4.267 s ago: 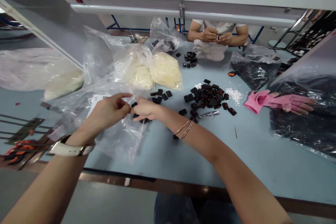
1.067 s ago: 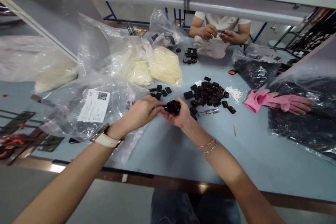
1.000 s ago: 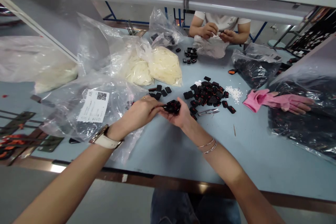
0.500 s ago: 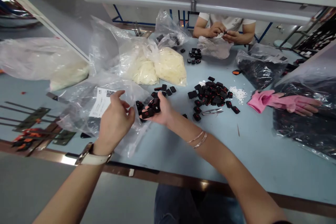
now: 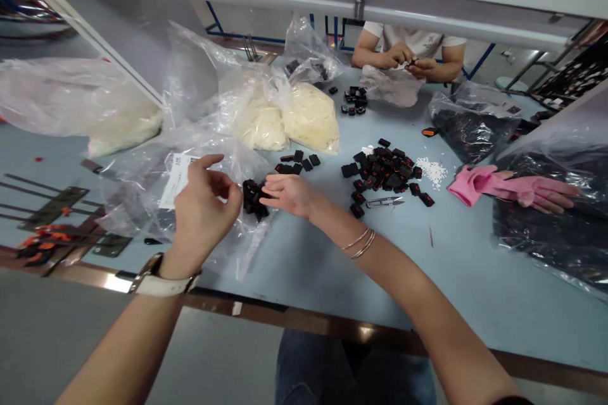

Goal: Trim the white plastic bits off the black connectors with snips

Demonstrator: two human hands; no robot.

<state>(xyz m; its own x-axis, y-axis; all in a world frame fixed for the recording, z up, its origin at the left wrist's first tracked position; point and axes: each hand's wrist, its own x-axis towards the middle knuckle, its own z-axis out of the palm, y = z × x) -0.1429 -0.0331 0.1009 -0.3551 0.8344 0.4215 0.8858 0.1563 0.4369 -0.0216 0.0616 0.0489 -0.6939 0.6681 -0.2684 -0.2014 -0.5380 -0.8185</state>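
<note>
The right hand lies open, the black clips clumped at its fingertips by the clear bag near the front edge of the desk; the half-curled left hand, grip unclear, should best hold that film wide and steady.

Own hands: two, left hand and right hand
Co-worker's hands: two
Snips: one
Bags of cream pieces: three
Bracelets: two
Wristwatch: one
</note>
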